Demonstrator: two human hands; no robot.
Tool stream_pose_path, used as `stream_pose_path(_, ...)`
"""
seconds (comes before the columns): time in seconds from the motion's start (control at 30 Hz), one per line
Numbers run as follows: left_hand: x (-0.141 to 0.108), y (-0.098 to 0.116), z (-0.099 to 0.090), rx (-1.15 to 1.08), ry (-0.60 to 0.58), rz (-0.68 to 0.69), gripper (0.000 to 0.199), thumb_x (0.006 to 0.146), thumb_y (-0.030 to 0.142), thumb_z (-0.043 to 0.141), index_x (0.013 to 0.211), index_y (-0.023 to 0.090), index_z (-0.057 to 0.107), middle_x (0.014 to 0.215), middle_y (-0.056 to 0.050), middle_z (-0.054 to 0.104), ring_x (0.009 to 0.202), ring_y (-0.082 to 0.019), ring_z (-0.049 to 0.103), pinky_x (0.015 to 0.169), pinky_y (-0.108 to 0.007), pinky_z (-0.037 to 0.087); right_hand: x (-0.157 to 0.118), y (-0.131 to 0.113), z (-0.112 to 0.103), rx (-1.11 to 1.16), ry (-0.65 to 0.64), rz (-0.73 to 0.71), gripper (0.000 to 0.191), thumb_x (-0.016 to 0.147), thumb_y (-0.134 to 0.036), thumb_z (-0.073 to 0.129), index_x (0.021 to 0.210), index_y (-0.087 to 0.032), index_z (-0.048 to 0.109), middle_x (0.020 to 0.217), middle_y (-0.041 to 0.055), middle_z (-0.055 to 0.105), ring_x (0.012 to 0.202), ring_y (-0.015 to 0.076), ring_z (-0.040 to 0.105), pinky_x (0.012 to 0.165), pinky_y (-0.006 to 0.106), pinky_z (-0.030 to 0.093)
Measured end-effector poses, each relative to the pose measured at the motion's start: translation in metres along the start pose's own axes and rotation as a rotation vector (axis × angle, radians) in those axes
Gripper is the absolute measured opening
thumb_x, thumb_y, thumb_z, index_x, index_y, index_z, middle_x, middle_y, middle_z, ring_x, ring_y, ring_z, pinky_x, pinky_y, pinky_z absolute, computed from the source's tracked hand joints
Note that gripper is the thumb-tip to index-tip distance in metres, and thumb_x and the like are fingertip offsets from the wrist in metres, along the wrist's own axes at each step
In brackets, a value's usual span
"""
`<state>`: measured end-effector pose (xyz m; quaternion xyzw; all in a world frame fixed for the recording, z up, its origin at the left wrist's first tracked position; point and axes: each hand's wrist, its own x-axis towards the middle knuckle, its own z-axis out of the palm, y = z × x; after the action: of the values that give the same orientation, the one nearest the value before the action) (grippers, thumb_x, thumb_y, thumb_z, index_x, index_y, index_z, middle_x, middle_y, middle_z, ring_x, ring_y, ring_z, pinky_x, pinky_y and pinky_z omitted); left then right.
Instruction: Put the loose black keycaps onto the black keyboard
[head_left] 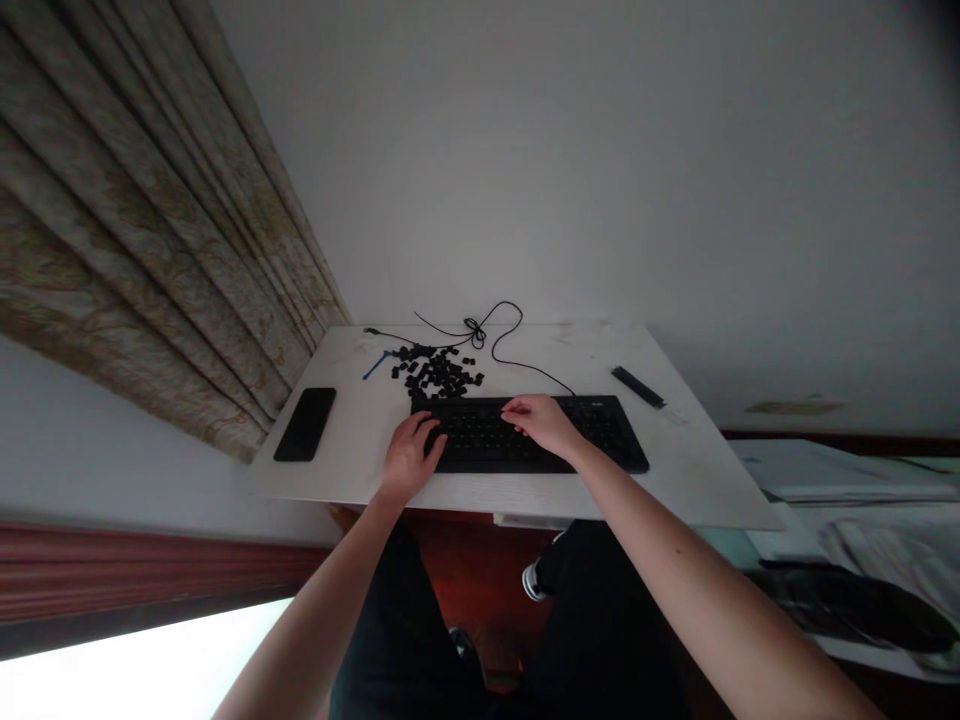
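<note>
A black keyboard lies flat on the white table. My left hand rests at its left end, fingers spread over the keys and the edge. Above the middle of the keyboard, my right hand has thumb and fingertips pinched together; whatever they hold, if anything, is too small to make out. Just behind the keyboard's left half is a loose pile of black keycaps. A thin blue tool lies to the left of that pile.
A black phone lies at the table's left side. The keyboard's black cable winds across the back. To the right is a narrow dark object with a clear end. A patterned curtain hangs left; the wall stands behind.
</note>
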<state>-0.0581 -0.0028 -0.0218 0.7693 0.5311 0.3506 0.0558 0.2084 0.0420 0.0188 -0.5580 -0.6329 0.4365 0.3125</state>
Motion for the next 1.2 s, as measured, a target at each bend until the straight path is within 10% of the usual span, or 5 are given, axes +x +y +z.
stream_pose_path(0.4,0.021,-0.032,-0.001,-0.106,0.135,-0.222,0.022,0.091,0.020,0.050,0.109,0.022,0.062,0.120,-0.009,0.057,0.116,-0.022,0.056,0.108,-0.042,0.044,0.055,0.004,-0.002,-0.307,0.179,0.020,0.013,0.080,-0.028,0.065,0.081,-0.019,0.074,0.083,0.0055,0.074,0.079,0.0191,0.066,0.074,0.028,0.045)
stream_pose_path(0.83,0.102,-0.092,-0.012,0.009,-0.386,-0.030,0.041,0.079,0.004,0.052,0.111,0.023,0.069,0.115,-0.007,0.060,0.111,-0.022,0.058,0.103,-0.039,0.046,0.065,0.011,-0.005,-0.463,0.155,0.094,0.017,0.081,-0.032,0.064,0.084,-0.022,0.078,0.084,0.0053,0.076,0.078,0.0207,0.066,0.066,0.029,0.042)
stream_pose_path(1.2,0.100,-0.086,-0.004,0.177,-0.348,0.001,0.027,0.088,0.014,0.051,0.108,0.021,0.068,0.109,-0.008,0.065,0.104,-0.022,0.060,0.095,-0.037,0.049,0.070,0.001,0.002,-0.623,0.147,0.135,0.016,0.080,-0.035,0.066,0.085,-0.025,0.078,0.087,0.0074,0.075,0.082,0.0240,0.066,0.064,0.030,0.040)
